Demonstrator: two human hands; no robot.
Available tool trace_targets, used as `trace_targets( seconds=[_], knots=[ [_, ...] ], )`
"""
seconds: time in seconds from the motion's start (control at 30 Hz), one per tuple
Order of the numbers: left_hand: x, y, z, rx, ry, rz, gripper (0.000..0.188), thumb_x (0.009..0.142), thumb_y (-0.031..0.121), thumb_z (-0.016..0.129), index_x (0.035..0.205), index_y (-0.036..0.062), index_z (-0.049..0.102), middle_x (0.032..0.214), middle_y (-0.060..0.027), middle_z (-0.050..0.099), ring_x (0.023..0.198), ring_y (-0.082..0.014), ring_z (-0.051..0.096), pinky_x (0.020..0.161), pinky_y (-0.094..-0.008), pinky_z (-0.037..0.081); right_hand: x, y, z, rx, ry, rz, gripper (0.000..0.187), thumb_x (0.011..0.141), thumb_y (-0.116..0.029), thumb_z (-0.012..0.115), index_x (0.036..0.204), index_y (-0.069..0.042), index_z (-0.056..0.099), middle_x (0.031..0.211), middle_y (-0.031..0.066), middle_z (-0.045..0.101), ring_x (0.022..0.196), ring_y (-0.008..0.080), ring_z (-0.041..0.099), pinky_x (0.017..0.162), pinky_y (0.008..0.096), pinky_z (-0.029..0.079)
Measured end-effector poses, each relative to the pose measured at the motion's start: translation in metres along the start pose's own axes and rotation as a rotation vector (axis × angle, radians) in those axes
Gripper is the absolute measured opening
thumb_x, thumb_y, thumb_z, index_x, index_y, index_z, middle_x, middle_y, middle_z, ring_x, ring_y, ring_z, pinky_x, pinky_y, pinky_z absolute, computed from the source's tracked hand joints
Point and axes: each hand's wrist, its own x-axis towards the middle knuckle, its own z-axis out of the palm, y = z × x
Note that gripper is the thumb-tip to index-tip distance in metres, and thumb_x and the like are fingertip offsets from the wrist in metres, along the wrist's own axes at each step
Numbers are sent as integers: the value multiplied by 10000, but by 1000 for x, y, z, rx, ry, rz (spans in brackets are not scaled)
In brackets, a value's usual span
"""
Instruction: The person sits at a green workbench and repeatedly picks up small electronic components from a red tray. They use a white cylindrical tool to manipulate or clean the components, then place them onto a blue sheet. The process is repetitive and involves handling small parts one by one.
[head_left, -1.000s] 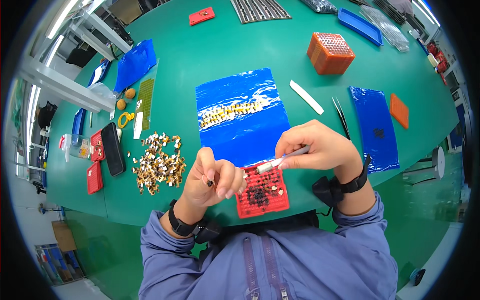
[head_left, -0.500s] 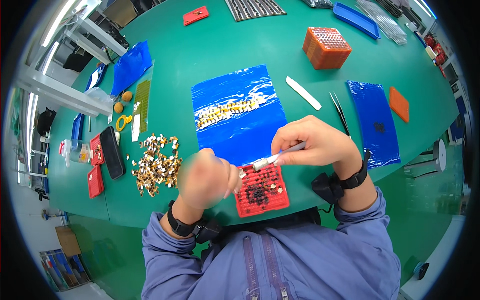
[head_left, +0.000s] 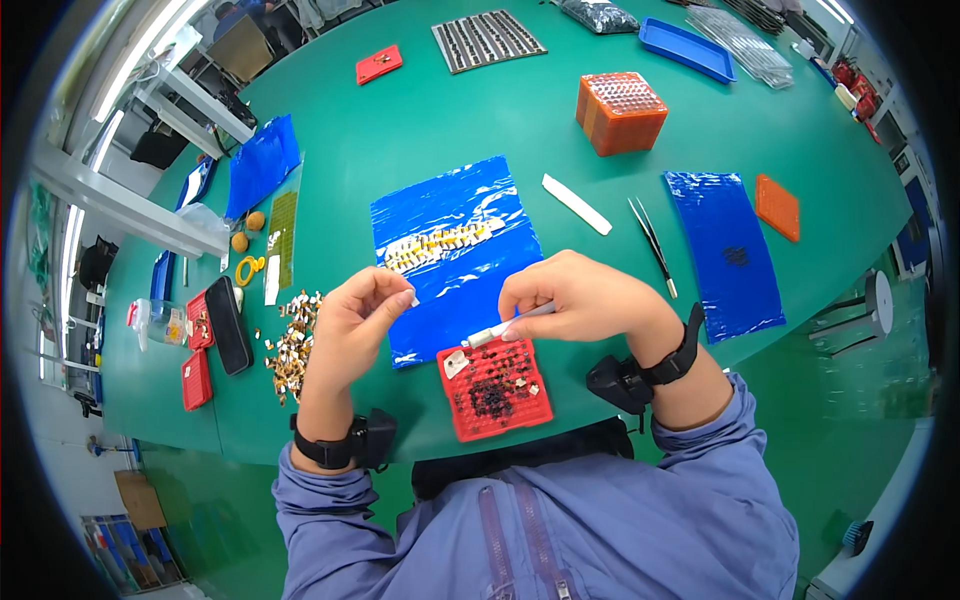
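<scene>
My left hand [head_left: 358, 318] is raised over the near left edge of a blue film sheet [head_left: 455, 292]; thumb and forefinger pinch a small white piece [head_left: 414, 299]. My right hand [head_left: 575, 298] grips a grey pen-shaped tool [head_left: 492, 334], its pale tip pointing left over the far edge of a red tray [head_left: 503, 422]. Small black parts [head_left: 490, 400] fill much of that tray's grid, and a larger whitish piece [head_left: 455, 364] lies at its far left corner. On the blue sheet runs a slanting row of white-and-gold pieces [head_left: 440, 245].
Left of my left hand lies a loose heap of similar pieces [head_left: 292, 350], beside a black phone [head_left: 229, 325]. To the right are a white strip [head_left: 577, 205], tweezers [head_left: 654, 247] and another blue sheet [head_left: 720, 255]. An orange stack of trays [head_left: 620, 125] stands farther back.
My left hand has moved up and left, away from the red tray to the blue sheet. The tool stays in my right hand. The whole view has shifted slightly.
</scene>
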Motion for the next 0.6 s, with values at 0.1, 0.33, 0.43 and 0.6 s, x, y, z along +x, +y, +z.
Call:
trace_targets(
  seconds=[0.1, 0.33, 0.43, 0.6],
  knots=[
    [16, 12, 3, 264, -50, 37, 72, 849, 20, 618, 900, -16, 582, 789, -4, 596, 717, -50, 545, 663, -185, 441, 1, 3, 3, -36, -12, -17, 173, 782, -187, 685, 818, -39, 602, 643, 86, 569, 579, 194, 560, 530, 301, 433],
    [64, -19, 10, 775, -36, 170, 109, 803, 114, 659, 831, 28, 598, 797, -67, 568, 753, -171, 557, 677, -296, 445, 1, 5, 3, -108, 13, -58, 197, 798, -227, 666, 822, -41, 605, 661, 104, 583, 611, 236, 584, 553, 333, 451],
    [73, -32, 11, 855, -37, 193, 96, 790, 126, 656, 830, 52, 612, 897, -115, 519, 915, -268, 501, 815, -367, 402, 1, 6, 3, -108, 21, -55, 205, 800, -238, 664, 821, -42, 606, 672, 110, 591, 626, 244, 594, 563, 339, 459],
    [78, -42, 16, 916, -56, 167, 98, 773, 127, 670, 830, 60, 626, 947, -124, 508, 973, -286, 466, 855, -377, 378, 0, 7, 5, -108, 14, -31, 204, 802, -243, 662, 821, -47, 607, 689, 113, 601, 649, 250, 608, 578, 342, 470]
  ],
)
